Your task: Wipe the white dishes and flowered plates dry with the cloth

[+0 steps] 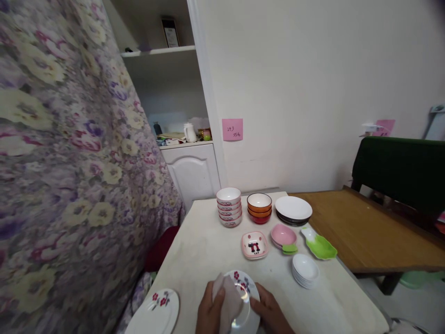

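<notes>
My left hand (211, 306) is closed around a pale cloth (230, 304), which lies pressed on a white plate (247, 288) with red and grey flowers. The plate's right rim is gripped by my right hand (269, 308), thumb on the upper face. The plate is tilted up over the front of the table, and its lower part runs to the frame's bottom edge. To the left, another flowered plate (156, 313) lies flat on the table. Just beyond my hands sits a pink square cat dish (255, 245).
On the white table (194, 260) stand stacked white bowls (229, 208), orange bowls (259, 208), dark-bottomed white plates (294, 208), small white dishes (305, 269), a pink bowl (283, 235) and a green leaf-shaped dish (320, 246). A floral curtain (79, 162) hangs left; a brown table (330, 222) adjoins right.
</notes>
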`<state>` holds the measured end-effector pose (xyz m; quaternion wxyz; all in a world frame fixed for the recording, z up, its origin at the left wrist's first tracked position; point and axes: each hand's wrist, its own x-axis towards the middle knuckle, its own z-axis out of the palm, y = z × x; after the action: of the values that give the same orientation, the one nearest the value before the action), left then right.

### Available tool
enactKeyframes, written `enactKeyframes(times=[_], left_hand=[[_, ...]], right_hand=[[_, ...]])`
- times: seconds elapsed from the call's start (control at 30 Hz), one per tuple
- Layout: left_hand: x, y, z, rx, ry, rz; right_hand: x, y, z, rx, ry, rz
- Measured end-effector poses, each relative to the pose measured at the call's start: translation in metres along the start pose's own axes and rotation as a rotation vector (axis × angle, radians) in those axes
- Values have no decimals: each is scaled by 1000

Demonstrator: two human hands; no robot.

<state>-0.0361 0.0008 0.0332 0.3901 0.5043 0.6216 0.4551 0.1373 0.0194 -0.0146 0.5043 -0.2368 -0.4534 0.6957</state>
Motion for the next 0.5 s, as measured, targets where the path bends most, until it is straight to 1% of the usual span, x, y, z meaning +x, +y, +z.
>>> enactKeyframes(times=[0.07, 0.1, 0.13, 0.17, 0.2, 0.3, 0.33, 0.4, 0.5], left_hand=[[9, 6, -8, 57, -155, 86], [12, 7, -10, 77, -222, 116], [15, 7, -11, 86, -258, 129], [16, 6, -9, 86, -252, 128], [15, 5, -5, 78, -209, 114], [9, -4, 8, 69, 16, 20], [6, -9, 12, 83, 67, 9], [3, -19, 16, 149, 97, 47], [4, -35, 13, 255, 61, 150]], right_hand=[[-1, -7, 2, 34, -95, 19], [-1, -9, 3, 36, -119, 31], [-1, -11, 3, 27, -123, 42], [-1, -11, 3, 13, -105, 46], [0, -11, 3, 3, -72, 43], [0, -6, 1, 25, 31, 34], [0, -3, 1, 47, 46, 38], [0, 0, 0, 82, 59, 55], [2, 2, 0, 47, 89, 73]])
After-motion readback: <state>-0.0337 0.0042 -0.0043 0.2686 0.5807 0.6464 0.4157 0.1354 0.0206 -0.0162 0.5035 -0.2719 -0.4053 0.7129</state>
